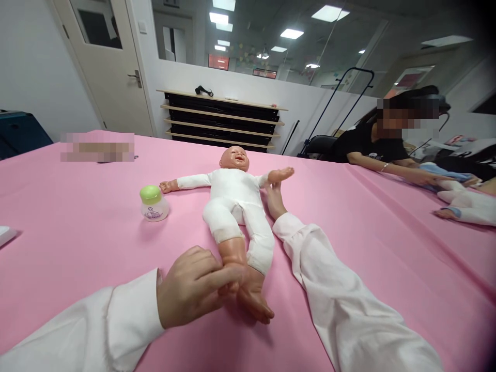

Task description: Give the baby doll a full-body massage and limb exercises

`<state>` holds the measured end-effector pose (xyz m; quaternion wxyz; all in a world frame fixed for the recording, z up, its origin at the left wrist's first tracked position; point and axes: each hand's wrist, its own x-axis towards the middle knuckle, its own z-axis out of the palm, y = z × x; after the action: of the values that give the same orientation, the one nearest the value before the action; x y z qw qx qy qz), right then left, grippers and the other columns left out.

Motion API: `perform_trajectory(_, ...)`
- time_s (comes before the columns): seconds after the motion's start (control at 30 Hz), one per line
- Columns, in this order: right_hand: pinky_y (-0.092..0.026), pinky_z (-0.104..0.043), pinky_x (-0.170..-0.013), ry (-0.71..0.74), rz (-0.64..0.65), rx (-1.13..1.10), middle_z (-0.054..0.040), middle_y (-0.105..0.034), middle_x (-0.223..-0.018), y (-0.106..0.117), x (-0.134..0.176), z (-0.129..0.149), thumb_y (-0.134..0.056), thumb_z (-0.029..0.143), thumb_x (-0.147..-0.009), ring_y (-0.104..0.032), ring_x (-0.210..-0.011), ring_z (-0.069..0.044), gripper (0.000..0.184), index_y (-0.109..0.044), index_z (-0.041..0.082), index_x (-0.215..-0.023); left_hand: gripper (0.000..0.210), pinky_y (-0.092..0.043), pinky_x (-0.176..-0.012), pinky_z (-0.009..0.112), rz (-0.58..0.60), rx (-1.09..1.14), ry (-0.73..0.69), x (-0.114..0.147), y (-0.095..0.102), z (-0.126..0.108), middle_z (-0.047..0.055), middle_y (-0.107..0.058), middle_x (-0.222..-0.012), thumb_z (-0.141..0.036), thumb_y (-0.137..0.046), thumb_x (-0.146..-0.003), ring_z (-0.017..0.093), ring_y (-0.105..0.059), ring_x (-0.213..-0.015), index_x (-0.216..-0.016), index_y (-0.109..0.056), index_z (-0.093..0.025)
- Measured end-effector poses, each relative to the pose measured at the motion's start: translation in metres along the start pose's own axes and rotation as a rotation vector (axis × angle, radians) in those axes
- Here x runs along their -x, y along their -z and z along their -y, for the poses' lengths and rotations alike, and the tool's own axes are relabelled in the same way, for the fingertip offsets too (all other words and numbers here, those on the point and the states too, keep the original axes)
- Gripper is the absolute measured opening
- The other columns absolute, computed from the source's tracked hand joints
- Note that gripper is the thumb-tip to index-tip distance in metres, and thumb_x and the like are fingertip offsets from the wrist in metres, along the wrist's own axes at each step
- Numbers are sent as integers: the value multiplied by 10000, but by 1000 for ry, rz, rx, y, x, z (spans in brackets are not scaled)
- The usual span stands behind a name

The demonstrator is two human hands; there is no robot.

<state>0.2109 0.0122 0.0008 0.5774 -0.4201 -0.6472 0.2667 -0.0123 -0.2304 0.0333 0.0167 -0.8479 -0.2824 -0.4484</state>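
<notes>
A baby doll (pixel 236 188) with a white cloth body lies on its back on the pink-covered table (pixel 186 165), its head away from me. My left hand (pixel 194 284) is closed around the doll's lower leg near the foot, thumb across the ankle. Beside the doll's body on the right, my right hand (pixel 276 200) reaches up to its raised arm, fingers at the forearm near the doll's hand. Part of those fingers is hidden behind the doll's arm. A small jar (pixel 155 209) with a green lid stands left of the doll, near its other hand.
At the right, a person in a black top (pixel 372 139) leans over another doll (pixel 470 204) on the same table. A white object (pixel 5 235) lies at the left edge. Behind the table are a slatted black rack (pixel 225 119) and a blue metal frame (pixel 329 108).
</notes>
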Motion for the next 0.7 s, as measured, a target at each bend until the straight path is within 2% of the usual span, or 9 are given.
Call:
perform_trajectory(0.13,-284,-451,-1051,-284,-185,-334,23,-234,-1441,9,-8,-7,-318,534,-841,-276,-1310,-143,509,-219,361,-1309,249,-352,-554,246,77,-8,-48,3,-4,-3,-26,-569,-622,-193,-516,-807,105,-457,-556,-1055,-508,-223)
perform_trajectory(0.27,-349,-405,-1015,-461,-339,-663,5,-412,-1342,19,-15,-9,-262,471,-882,-403,-1228,-124,357,-457,296,-1125,230,-335,-542,240,72,10,-53,0,-6,-6,-28,-569,-617,-177,-516,-792,99,-456,-545,-1020,-517,-212)
perform_trajectory(0.33,-401,-370,-973,-527,-381,-792,-10,-496,-1257,24,-17,-9,-281,442,-887,-490,-1139,-128,324,-510,260,-1025,233,-327,-529,237,73,34,-58,0,-7,-8,-33,-568,-605,-164,-518,-774,94,-455,-530,-1005,-522,-202)
perform_trajectory(0.43,-469,-369,-890,-580,-436,-927,-9,-561,-1148,29,-19,-12,-309,409,-884,-554,-1027,-137,273,-518,249,-955,246,-326,-517,236,100,68,-67,2,-9,-10,-39,-571,-601,-163,-519,-750,92,-463,-524,-993,-525,-199)
perform_trajectory(0.53,-495,-397,-839,-587,-427,-987,-25,-586,-1081,32,-20,-15,-308,457,-877,-563,-998,-157,307,-520,243,-938,247,-332,-507,236,119,92,-57,5,-12,-11,-38,-582,-608,-163,-529,-729,100,-472,-534,-971,-534,-213)
perform_trajectory(0.6,-494,-400,-842,-596,-414,-1003,-38,-583,-1081,33,-20,-17,-296,485,-875,-560,-1003,-162,345,-521,233,-942,236,-339,-501,237,133,109,-58,6,-14,-11,-32,-600,-629,-170,-533,-731,106,-481,-544,-962,-539,-220)
perform_trajectory(0.7,-477,-398,-876,-620,-438,-1009,-32,-569,-1106,34,-20,-20,-314,441,-879,-554,-1017,-158,302,-517,228,-946,217,-356,-495,238,175,135,-67,7,-16,-12,-28,-619,-660,-181,-527,-755,107,-495,-551,-967,-543,-227)
